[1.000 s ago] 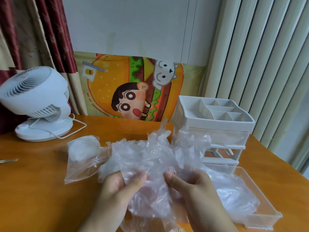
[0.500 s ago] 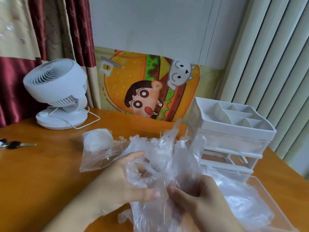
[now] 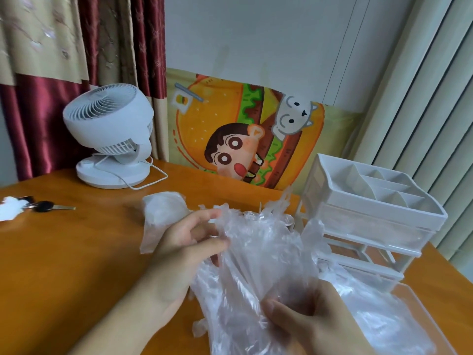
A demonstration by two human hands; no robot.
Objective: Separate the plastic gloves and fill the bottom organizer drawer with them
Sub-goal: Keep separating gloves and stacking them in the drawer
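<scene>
Two bare hands worked one crumpled bundle of clear plastic gloves [image 3: 258,254] at lower centre of the frame; the number of gloves in the bundle could not be counted, since the thin film overlapped and blurred. The left hand [image 3: 184,252], at centre, pinched an edge of the film between thumb and fingers. The right hand [image 3: 314,321], at lower right, had its fingers curled round the lower part of the same bundle. One clear pulled-out drawer [image 3: 435,319] lay at the lower right corner on the wooden table [image 3: 64,265], with more glove film heaped in it, apparently from the same stock. Just behind it, at centre right, stood one white organizer [image 3: 371,213], its top tray divided into several compartments and one empty slot showing at its base. One clear plastic bag [image 3: 161,213] lay left of the bundle, partly hidden behind the left hand. One white desk fan [image 3: 110,134] stood at upper left, with one key bunch [image 3: 43,206] near the left edge. One cartoon burger cushion [image 3: 243,139] leaned against the wall at upper centre.
</scene>
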